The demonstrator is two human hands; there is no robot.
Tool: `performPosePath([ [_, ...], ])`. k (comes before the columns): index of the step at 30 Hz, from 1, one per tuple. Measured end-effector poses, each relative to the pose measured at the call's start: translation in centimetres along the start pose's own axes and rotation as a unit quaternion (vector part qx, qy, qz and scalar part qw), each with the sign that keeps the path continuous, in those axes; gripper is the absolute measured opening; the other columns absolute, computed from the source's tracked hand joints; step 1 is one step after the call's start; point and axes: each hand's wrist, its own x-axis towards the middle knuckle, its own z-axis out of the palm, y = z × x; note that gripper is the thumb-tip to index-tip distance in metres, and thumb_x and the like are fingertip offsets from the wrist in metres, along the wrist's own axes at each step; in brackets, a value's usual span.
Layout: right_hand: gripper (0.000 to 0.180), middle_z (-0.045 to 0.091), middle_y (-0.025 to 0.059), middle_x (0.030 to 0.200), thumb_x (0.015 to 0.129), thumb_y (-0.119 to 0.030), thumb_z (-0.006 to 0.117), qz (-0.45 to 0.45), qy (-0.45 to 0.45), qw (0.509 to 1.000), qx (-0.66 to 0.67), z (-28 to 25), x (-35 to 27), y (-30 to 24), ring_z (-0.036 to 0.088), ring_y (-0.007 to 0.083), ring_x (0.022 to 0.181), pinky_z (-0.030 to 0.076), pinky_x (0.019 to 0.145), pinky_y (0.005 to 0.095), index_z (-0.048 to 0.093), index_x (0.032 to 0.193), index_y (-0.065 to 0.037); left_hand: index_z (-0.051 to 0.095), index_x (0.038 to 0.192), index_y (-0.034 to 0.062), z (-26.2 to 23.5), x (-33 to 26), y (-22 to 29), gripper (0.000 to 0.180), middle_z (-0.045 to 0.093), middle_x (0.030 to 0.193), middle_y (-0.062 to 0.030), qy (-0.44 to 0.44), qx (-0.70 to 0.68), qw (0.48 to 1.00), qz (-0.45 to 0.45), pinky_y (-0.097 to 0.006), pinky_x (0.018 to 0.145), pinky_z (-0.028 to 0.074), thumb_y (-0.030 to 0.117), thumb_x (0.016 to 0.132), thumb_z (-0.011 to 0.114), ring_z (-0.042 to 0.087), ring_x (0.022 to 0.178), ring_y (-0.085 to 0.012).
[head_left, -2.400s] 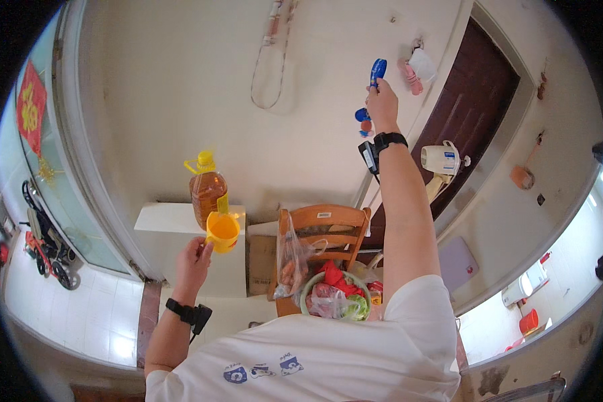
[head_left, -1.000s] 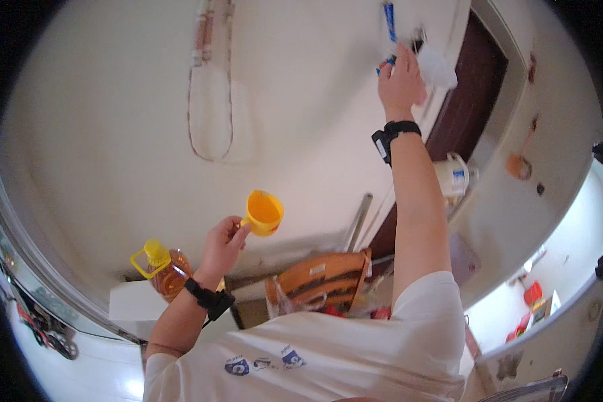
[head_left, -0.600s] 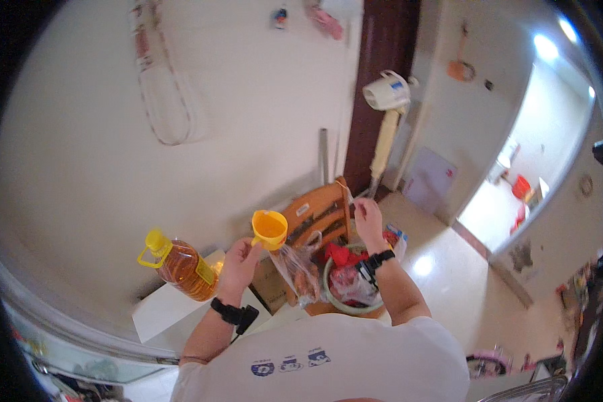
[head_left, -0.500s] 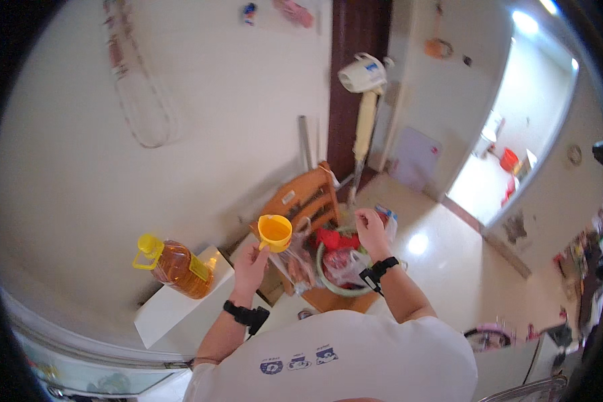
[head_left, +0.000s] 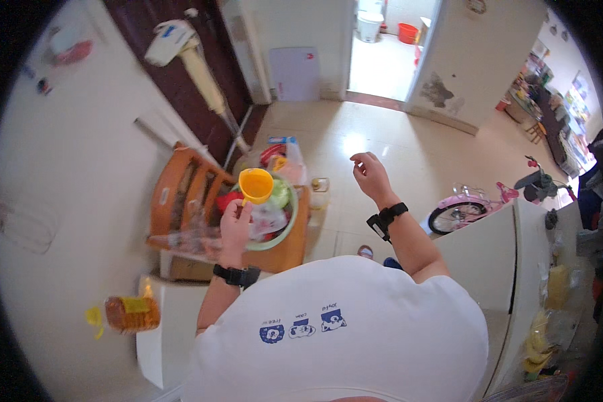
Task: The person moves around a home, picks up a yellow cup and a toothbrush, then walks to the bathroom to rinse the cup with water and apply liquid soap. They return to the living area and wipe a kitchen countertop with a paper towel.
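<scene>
In my left hand is a yellow cup, closed on by its handle and held up in front of me. The cup's inside faces me and looks yellow throughout. My right hand hangs over the floor with nothing in it, its fingers loosely bent and the thumb a little apart. Below and behind the cup, a pale green basin holds bagged food and green vegetables. It rests on the seat of a wooden chair. An oil bottle with a yellow cap stands on a white cabinet at the left.
Beyond the chair stands a fan under a cream cover. Bags and a glass jar are past the basin. To the right are a pink bicycle and a white cabinet. A doorway opens ahead.
My view has swung to the right, so the chair, basin and oil bottle sit further left. The cup stays in my left hand. My right hand's fingers look looser than before.
</scene>
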Motion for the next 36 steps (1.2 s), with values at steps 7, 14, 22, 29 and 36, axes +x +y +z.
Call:
performPosePath([
  [7, 0.02, 0.062, 0.0136, 0.09, 0.08, -0.005, 0.056, 0.063, 0.084, 0.991, -0.079, -16.9, 2.0, 16.3, 0.061, 0.0241, 0.07, 0.051, 0.068, 0.0337, 0.065, 0.098, -0.003, 0.058, 0.093, 0.0029, 19.7, 10.0, 0.6, 0.023, 0.053, 0.071, 0.0011, -0.081, 0.056, 0.995, -0.011, -0.023, 0.056, 0.04, 0.025, 0.097, 0.055, 0.05, 0.063, -0.0072],
  [14, 0.021, 0.062, 0.0143, 0.072, 0.083, -0.01, 0.056, 0.158, 0.082, 0.978, -0.112, -25.1, 5.5, 25.2, 0.06, 0.0264, 0.065, 0.048, 0.062, 0.0374, 0.065, 0.102, -0.007, 0.059, 0.095, 0.004, 34.0, 18.5, 1.2, 0.021, 0.052, 0.072, 0.0014, -0.115, 0.016, 0.993, 0.01, -0.025, 0.057, 0.04, 0.025, 0.096, 0.057, 0.048, 0.062, -0.0077],
  [22, 0.036, 0.057, 0.0119, 0.072, 0.083, -0.008, 0.056, 0.156, 0.134, 0.978, -0.027, -25.1, 16.3, 31.9, 0.056, 0.0242, 0.067, 0.047, 0.065, 0.037, 0.059, 0.119, -0.009, 0.058, 0.094, 0.002, 45.0, 31.5, 1.6, 0.022, 0.052, 0.07, 0.002, -0.212, 0.017, 0.977, 0.026, -0.022, 0.054, 0.041, 0.024, 0.096, 0.058, 0.048, 0.06, -0.0046],
  [29, 0.037, 0.057, 0.0112, 0.071, 0.08, -0.005, 0.055, 0.272, 0.179, 0.942, -0.086, -26.8, 30.2, 38.9, 0.054, 0.0205, 0.065, 0.046, 0.062, 0.0354, 0.061, 0.116, -0.007, 0.058, 0.096, 0.0052, 54.2, 49.5, 2.5, 0.021, 0.048, 0.071, 0.0043, -0.256, -0.002, 0.965, 0.057, -0.021, 0.054, 0.036, 0.026, 0.097, 0.056, 0.043, 0.061, -0.0046],
  [36, 0.033, 0.054, 0.0097, 0.075, 0.082, -0.003, 0.055, 0.209, 0.219, 0.947, -0.109, -29.1, 41.9, 45.3, 0.05, 0.0157, 0.065, 0.045, 0.063, 0.0295, 0.061, 0.114, -0.005, 0.059, 0.095, 0.0048, 62.0, 67.4, 3.7, 0.021, 0.054, 0.076, 0.0036, -0.208, -0.023, 0.976, 0.064, -0.02, 0.058, 0.038, 0.026, 0.097, 0.057, 0.046, 0.063, -0.0048],
])
